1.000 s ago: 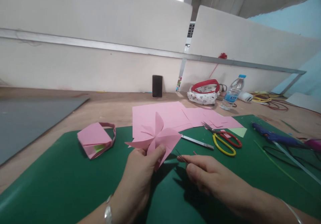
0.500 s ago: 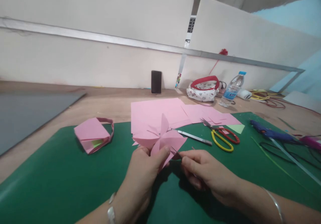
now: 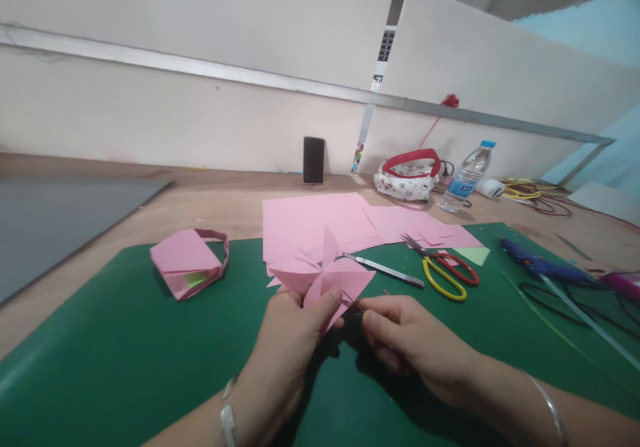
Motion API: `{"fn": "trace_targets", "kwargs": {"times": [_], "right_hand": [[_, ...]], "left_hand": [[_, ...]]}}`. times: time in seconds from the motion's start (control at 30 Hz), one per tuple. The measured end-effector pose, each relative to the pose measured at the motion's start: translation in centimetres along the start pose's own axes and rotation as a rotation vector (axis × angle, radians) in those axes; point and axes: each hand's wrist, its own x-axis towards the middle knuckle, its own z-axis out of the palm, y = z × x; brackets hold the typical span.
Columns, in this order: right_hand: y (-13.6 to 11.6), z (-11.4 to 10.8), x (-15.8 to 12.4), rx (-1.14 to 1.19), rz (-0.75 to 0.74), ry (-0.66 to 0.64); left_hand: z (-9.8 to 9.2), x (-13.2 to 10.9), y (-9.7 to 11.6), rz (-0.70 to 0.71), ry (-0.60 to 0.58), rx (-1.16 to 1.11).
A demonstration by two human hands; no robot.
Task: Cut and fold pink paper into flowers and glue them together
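1. Head view: the left hand (image 3: 293, 340) is clamped on a pink paper pinwheel (image 3: 323, 275), held just above the green mat (image 3: 125, 340) on the worktop (image 3: 210, 210).
2. The right hand (image 3: 410, 340) pinches a thin pin (image 3: 351, 298) whose tip touches the pinwheel's right blade.
3. Behind lie pink sheets (image 3: 310, 223), a metal ruler (image 3: 385, 270), scissors (image 3: 443, 270) and, to the left, a folded pink paper basket (image 3: 187, 260).
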Motion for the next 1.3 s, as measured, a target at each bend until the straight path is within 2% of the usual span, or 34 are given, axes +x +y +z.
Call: {"fn": "trace_targets", "kwargs": {"times": [1.3], "right_hand": [[0.11, 0.09, -0.10, 0.007, 0.008, 0.022]], "left_hand": [[-0.21, 0.19, -0.45, 0.021, -0.072, 0.008]]}}
